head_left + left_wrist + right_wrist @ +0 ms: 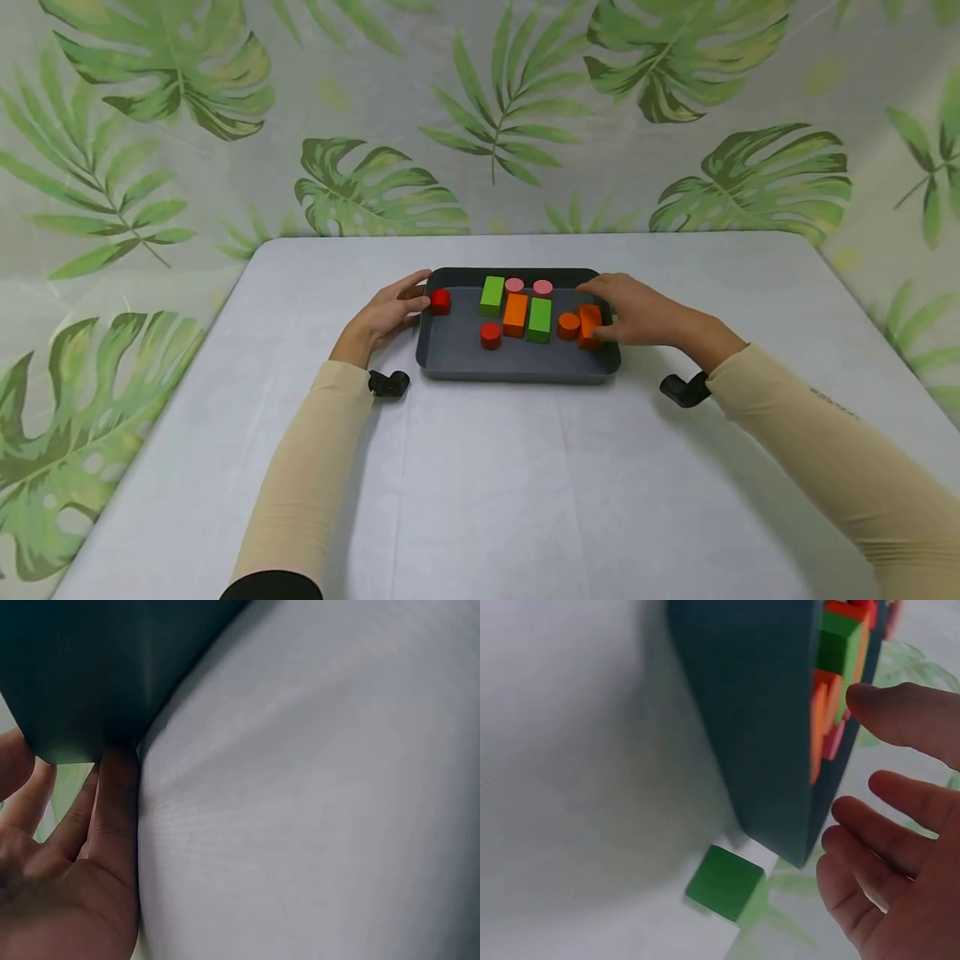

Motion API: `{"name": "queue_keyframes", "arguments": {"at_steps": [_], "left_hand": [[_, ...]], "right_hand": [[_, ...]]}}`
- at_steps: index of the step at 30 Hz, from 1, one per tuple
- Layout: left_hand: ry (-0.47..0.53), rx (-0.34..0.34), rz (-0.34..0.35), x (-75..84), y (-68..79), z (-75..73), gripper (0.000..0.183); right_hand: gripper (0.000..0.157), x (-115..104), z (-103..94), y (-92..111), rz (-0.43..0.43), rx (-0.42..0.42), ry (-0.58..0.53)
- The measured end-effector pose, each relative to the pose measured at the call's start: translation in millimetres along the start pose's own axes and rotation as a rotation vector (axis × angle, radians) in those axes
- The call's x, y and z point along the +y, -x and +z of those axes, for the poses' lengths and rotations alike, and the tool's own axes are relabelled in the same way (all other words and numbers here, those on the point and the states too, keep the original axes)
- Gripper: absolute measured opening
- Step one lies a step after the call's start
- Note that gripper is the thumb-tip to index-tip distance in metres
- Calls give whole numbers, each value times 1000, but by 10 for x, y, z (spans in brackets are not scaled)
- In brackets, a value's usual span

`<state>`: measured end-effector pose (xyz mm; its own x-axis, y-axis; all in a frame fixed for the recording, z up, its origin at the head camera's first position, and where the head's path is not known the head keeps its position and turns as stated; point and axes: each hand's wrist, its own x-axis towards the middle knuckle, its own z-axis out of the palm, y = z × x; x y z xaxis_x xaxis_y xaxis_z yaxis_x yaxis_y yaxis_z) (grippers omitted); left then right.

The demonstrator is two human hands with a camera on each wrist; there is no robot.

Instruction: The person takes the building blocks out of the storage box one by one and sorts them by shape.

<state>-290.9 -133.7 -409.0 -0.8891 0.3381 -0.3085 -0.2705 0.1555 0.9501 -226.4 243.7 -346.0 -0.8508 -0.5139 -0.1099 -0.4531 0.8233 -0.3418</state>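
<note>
A dark grey tray [517, 367] holds several coloured blocks. At its left end my left hand [386, 312] touches the outer wall, its thumb by the rim near a red block [440, 302]. The left wrist view shows that hand's fingers [116, 810] extended against the tray's end. My right hand [637, 310] hovers over the tray's right end, thumb and fingers spread and holding nothing. Nearest to it are an upright-looking orange block [589, 315] and an orange cylinder [568, 326]. In the right wrist view a gap separates its fingertips from the tray wall [754, 735].
Also in the tray are a red cylinder [491, 337], two green blocks [538, 321], another orange block [514, 315] and two pink cylinders [542, 288]. A loose green block [726, 883] lies on the white-covered table outside the tray. Leaf-patterned cloth [525, 200] hangs behind.
</note>
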Motion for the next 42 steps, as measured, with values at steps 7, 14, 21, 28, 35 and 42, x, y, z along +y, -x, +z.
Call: {"name": "queue_keyframes", "arguments": {"at_steps": [7,14,21,28,35,42], "left_hand": [[2,19,-2,-3,1,9,61],[10,9,1,-11,5,1,61],[14,12,5,1,5,-10,61],[12,-2,-1,-11,0,-10,62],[17,6,2,-8,-1,-9,61],[17,-1,0,-8,5,1,62]], "right_hand": [[65,32,89,-32,-17,-7,41],[72,31,138,-68,10,-45,92],[67,23,168,-103,15,-59,146],[65,-1,156,-99,19,-64,134],[64,19,154,-85,14,-51,102],[62,79,75,-69,10,-17,18]]}}
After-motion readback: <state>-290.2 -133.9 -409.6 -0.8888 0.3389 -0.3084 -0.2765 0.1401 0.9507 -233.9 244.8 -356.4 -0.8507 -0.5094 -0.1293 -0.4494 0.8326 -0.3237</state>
